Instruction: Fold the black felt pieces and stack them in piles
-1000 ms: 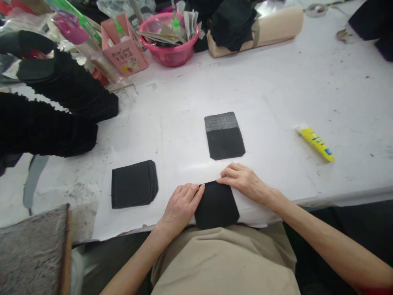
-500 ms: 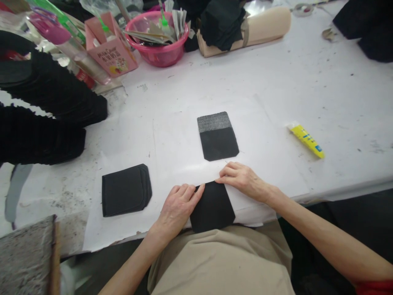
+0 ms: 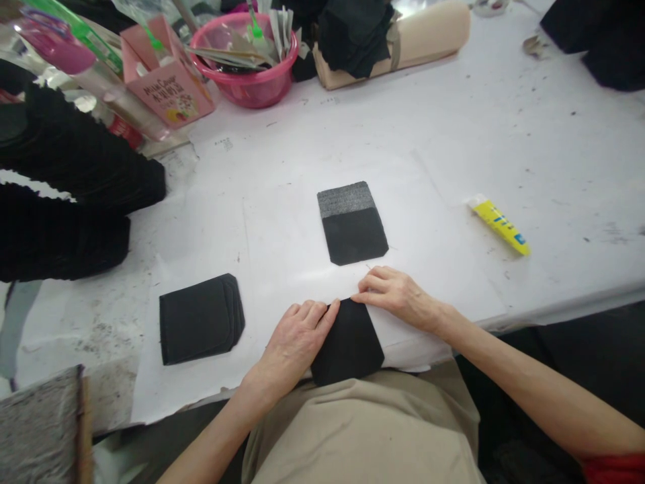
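The left hand [image 3: 298, 336] rests on the upper left edge of a black panel [image 3: 349, 346] at lower centre; its grip cannot be determined. The right hand [image 3: 397, 296] pinches the top edge. Beyond: a two-tone panel [image 3: 353, 228] at centre, a black stack [image 3: 196, 321] lower left, a yellow tube [image 3: 501, 226] right, on the desk [image 3: 428, 121].

Black panel [image 3: 350, 344] part-hidden by left hand [image 3: 298, 335]; dark stacks [image 3: 93, 154] cropped.

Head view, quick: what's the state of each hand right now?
Left hand: touching the black piece at its far-left corner; grip cannot be told.
Right hand: curled, fingertips at the same piece's far edge; pinch cannot be told.
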Available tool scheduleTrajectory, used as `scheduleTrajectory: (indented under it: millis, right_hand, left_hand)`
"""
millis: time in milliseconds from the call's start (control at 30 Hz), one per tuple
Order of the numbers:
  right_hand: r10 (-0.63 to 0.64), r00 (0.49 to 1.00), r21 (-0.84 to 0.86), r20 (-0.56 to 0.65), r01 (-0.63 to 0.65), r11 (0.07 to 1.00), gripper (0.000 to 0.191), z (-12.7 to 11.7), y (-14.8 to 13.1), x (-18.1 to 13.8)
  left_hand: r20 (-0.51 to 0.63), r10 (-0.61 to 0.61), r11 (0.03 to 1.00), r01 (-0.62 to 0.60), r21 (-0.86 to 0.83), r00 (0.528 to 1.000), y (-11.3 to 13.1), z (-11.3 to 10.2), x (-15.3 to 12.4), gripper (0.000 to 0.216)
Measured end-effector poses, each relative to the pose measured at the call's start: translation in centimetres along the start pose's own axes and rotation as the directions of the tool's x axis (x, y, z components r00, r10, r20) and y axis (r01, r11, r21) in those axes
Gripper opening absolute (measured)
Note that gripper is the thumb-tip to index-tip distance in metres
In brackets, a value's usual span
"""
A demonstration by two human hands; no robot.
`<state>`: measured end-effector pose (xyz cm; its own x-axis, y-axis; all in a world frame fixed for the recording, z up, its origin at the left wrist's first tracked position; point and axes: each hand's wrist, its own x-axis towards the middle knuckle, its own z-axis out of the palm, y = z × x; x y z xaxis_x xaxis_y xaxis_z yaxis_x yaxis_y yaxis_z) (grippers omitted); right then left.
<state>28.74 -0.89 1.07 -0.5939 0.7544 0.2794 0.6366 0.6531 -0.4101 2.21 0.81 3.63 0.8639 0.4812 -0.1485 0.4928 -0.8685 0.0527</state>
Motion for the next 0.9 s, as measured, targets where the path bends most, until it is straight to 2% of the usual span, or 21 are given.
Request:
scheduleTrajectory:
  millis: [233,467,900]
  right_hand:
    - [0.057,0.998,-0.01,-0.024,-0.057,0.998,0.024,0.3,-0.5,-0.7]
    - [0.152,0.988,0.104,-0.04,-0.148,0.984,0.029,0.4,-0.3,-1.3]
    - [0.089,0.995,-0.041,-0.034,-0.09,0.995,0.028,0.8,-0.5,-1.7]
  left_hand:
    - [0.057,-0.004,0.998,0.001,0.058,0.998,0.5,-0.8,0.7,0.06]
    - [0.039,0.004,0.998,-0.006,0.07,0.999,0.6,-0.5,0.8,0.062]
    - [0.076,-0.035,0.997,0.029,0.074,0.997,1.1,-1.2,1.4,0.063]
